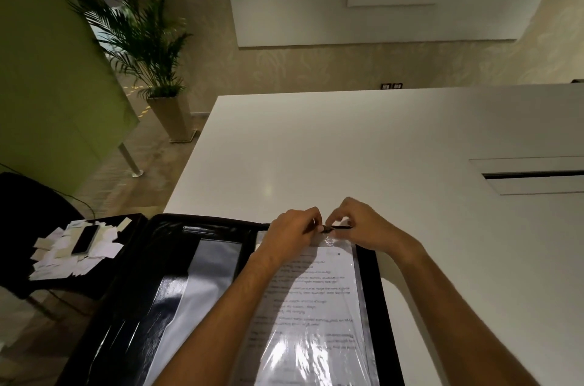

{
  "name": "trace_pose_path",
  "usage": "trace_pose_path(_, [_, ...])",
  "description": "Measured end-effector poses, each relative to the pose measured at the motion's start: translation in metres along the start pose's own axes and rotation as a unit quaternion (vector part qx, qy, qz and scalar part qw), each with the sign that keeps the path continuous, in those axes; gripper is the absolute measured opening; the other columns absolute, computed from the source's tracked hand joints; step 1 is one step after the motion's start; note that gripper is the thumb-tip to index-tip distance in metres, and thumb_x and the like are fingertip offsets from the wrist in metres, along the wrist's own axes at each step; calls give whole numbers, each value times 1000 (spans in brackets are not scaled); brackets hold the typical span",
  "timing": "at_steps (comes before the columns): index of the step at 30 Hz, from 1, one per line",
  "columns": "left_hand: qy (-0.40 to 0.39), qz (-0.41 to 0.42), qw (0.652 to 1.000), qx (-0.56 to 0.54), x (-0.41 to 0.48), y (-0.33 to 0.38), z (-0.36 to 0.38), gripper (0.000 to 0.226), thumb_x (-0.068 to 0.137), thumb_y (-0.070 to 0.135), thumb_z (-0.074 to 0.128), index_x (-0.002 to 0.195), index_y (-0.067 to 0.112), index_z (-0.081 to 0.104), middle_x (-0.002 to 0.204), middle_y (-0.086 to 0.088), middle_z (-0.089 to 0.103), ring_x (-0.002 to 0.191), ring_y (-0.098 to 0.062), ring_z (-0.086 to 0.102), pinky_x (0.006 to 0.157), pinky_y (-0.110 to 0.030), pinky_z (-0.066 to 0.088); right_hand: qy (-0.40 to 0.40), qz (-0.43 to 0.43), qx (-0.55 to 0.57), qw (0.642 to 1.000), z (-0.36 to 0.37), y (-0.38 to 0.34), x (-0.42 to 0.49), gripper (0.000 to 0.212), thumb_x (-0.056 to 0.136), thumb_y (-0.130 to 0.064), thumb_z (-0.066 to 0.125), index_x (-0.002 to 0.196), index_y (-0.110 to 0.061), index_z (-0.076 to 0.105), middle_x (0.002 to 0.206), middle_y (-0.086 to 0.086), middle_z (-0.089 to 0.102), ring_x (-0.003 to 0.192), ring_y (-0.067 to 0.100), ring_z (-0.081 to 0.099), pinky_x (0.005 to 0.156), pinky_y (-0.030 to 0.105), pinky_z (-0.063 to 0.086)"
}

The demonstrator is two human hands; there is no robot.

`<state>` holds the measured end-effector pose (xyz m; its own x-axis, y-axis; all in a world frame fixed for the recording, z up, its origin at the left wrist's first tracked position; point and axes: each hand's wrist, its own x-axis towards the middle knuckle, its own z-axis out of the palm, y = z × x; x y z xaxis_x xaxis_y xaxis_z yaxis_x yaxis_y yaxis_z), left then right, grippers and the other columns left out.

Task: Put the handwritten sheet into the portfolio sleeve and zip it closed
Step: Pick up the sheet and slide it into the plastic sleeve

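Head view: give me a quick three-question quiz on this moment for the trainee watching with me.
1. True or false: the handwritten sheet already lies under the clear sleeve of the portfolio.
2. Where do the left hand and right hand meet? A) at the sleeve's far top edge B) at its near bottom edge C) on the phone
3. Fill in: the phone rests on a pile of paper ____, left of the portfolio.

Key: 1 true; 2 A; 3 scraps.
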<state>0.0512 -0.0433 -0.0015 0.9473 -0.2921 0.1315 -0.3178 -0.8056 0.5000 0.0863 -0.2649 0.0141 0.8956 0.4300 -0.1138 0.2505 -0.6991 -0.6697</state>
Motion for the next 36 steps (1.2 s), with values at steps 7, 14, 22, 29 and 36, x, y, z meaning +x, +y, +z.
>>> trace_pose_path(7, [4,-36,999,-1,5,16,1,15,110,29,65,112,15,71,96,-5,80,88,-27,72,77,-38,59,185,-7,-118,976,34,-15,-36,11,100,-36,69,109,-36,73,105,-16,66,96,12,65,74,31,50])
trace_pose_path(14, [63,-52,996,-47,-21,3,-26,27,100,38,74,125,29,71,110,12,81,105,-12,69,97,-39,55,220,-69,-180,956,69,-16,-72,46,101,-36,75,144,-30,61,135,-5,69,117,19,66,101,37,55])
trace_pose_path(22, [220,-208,950,70,-132,-66,-83,30,97,26,81,125,18,78,121,-7,79,124,-32,66,106,-48,53,8,-25,-290,957,109,-6,-103,74,106,-72,4,173,-42,-4,183,-10,-10,170,19,-12,137,59,-1])
trace_pose_path(29, [140,-475,864,93,-215,-115,-132,72,101,63,64,156,19,50,158,-15,54,143,-46,52,113,-60,46,59,-49,-274,959,109,-7,-110,70,110,-66,14,174,-38,3,184,-8,-3,170,18,-11,138,57,-1])
trace_pose_path(36, [143,-474,865,-81,-243,-123,-163,65,96,55,77,147,19,60,136,-15,72,128,-37,68,109,-47,54,191,-146,-149,959,120,-67,-120,38,109,-19,64,146,-24,67,158,-4,61,148,25,54,125,48,38])
